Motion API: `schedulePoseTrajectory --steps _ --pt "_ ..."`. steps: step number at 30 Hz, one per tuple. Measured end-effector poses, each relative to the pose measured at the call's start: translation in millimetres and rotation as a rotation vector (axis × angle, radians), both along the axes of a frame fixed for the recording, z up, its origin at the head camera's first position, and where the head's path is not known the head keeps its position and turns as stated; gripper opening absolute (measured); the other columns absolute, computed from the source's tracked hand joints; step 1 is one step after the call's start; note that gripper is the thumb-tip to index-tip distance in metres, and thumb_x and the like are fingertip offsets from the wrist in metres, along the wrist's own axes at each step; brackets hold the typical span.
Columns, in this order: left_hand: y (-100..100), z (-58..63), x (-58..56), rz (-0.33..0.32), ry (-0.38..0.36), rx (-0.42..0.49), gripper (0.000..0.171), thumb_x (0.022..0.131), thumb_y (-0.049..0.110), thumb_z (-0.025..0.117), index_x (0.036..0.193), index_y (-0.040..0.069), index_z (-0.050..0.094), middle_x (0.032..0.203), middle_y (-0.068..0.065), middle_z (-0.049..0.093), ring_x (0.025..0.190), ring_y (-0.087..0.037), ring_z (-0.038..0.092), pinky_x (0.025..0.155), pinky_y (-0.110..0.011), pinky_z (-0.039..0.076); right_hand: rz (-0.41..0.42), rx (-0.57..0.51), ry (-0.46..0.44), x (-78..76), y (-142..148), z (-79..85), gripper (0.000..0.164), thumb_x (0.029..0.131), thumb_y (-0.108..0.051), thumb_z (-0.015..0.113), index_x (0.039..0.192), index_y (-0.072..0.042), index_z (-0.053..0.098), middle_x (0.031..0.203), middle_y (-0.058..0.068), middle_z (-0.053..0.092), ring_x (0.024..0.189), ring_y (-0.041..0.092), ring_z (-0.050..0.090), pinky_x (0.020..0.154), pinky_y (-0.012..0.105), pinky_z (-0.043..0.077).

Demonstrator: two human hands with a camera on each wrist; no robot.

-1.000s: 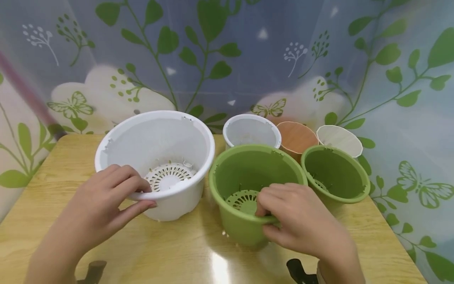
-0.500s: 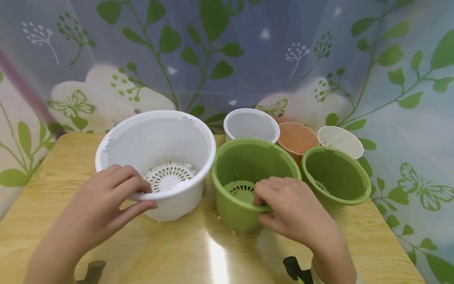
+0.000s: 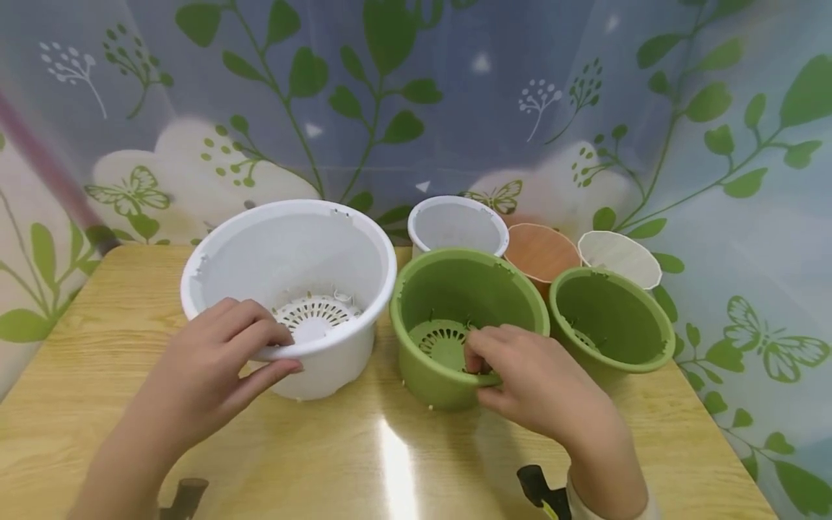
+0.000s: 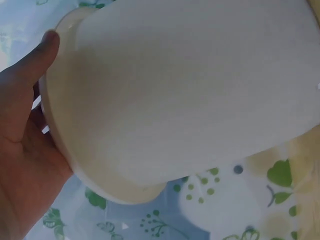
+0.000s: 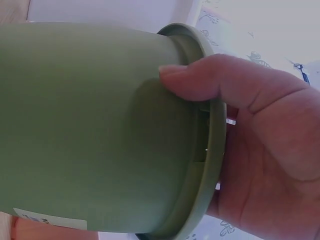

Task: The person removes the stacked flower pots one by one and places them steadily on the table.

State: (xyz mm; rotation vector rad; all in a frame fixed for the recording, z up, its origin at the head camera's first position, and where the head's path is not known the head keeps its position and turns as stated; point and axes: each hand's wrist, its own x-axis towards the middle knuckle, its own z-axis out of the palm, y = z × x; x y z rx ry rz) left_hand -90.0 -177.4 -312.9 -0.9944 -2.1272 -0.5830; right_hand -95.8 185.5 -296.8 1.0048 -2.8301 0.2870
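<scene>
A large white plastic flowerpot (image 3: 328, 368) with a slotted base stands at the left of the head view. My left hand (image 3: 217, 361) grips its near rim, fingers over the inside and thumb (image 4: 46, 52) beneath the lip. Beside it, to the right, is a medium green flowerpot (image 3: 429, 372), also slotted at the bottom. My right hand (image 3: 533, 375) pinches the green pot's near rim, its thumb (image 5: 187, 82) against the outer wall and its curled fingers inside. A label (image 5: 50, 219) shows on the green pot's side in the right wrist view.
Behind the green pot stand a smaller white pot (image 3: 455, 222), a terracotta-coloured pot (image 3: 539, 253) and a cream pot (image 3: 620, 258). A smaller green pot (image 3: 611, 318) stands at the right. All are on a wooden table (image 3: 312, 462) against a leaf-patterned backdrop (image 3: 468, 94).
The green pot has moved back, away from me, with my right hand on its rim. Just now the large white pot and my left hand have shifted slightly right.
</scene>
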Motion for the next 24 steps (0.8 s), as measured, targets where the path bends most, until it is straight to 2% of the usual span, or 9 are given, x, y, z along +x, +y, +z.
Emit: schedulePoseTrajectory --steps 4,7,12,17,21,24 --pt "5.8 -7.1 -4.9 -0.014 0.023 0.044 0.042 0.099 0.048 0.055 0.089 0.01 0.069 0.088 0.003 0.061 0.076 -0.015 0.052 0.072 -0.026 0.039 -0.014 0.004 -0.049 1.2 1.1 0.9 0.031 0.071 -0.013 0.076 0.088 -0.028 0.055 0.083 -0.018 0.053 0.074 0.005 0.048 0.063 0.025 0.044" --pt "8.7 -10.3 -7.3 0.006 0.032 0.064 0.042 0.099 0.048 0.055 0.089 0.01 0.068 0.087 0.002 0.061 0.075 -0.017 0.05 0.072 -0.028 0.037 -0.019 0.006 -0.068 1.5 2.2 1.9 0.03 0.073 -0.017 0.079 0.092 -0.028 0.058 0.084 -0.019 0.055 0.076 0.002 0.051 0.067 0.025 0.046" --pt "15.2 -16.0 -11.3 0.029 0.043 0.109 0.042 0.098 0.049 0.056 0.09 0.009 0.069 0.087 0.0 0.062 0.075 -0.021 0.052 0.072 -0.033 0.035 -0.01 0.004 -0.079 1.5 3.9 4.7 0.035 0.079 -0.041 0.081 0.106 -0.029 0.062 0.088 -0.019 0.057 0.081 0.001 0.056 0.071 0.029 0.049" --pt "19.5 -20.1 -18.3 0.006 0.042 0.154 0.041 0.097 0.047 0.059 0.09 0.009 0.069 0.088 -0.002 0.062 0.08 -0.024 0.052 0.076 -0.036 0.036 0.014 -0.015 -0.029 0.7 3.9 5.8 0.047 0.082 -0.059 0.07 0.116 -0.028 0.063 0.096 -0.016 0.063 0.089 0.003 0.06 0.076 0.031 0.051" --pt "20.4 -20.7 -24.7 -0.003 0.039 0.154 0.04 0.097 0.046 0.06 0.09 0.008 0.069 0.088 -0.005 0.062 0.086 -0.031 0.051 0.085 -0.041 0.037 0.04 -0.053 0.029 0.7 2.8 6.3 0.05 0.083 -0.062 0.067 0.119 -0.028 0.063 0.099 -0.015 0.064 0.09 0.003 0.06 0.077 0.031 0.051" --pt "22.0 -16.9 -25.4 -0.015 0.04 0.161 0.041 0.097 0.047 0.06 0.091 0.007 0.069 0.09 -0.007 0.062 0.093 -0.035 0.053 0.096 -0.045 0.037 0.074 -0.091 0.07 0.5 1.2 7.0 0.05 0.083 -0.062 0.067 0.119 -0.027 0.064 0.099 -0.015 0.064 0.088 0.004 0.059 0.076 0.03 0.05"
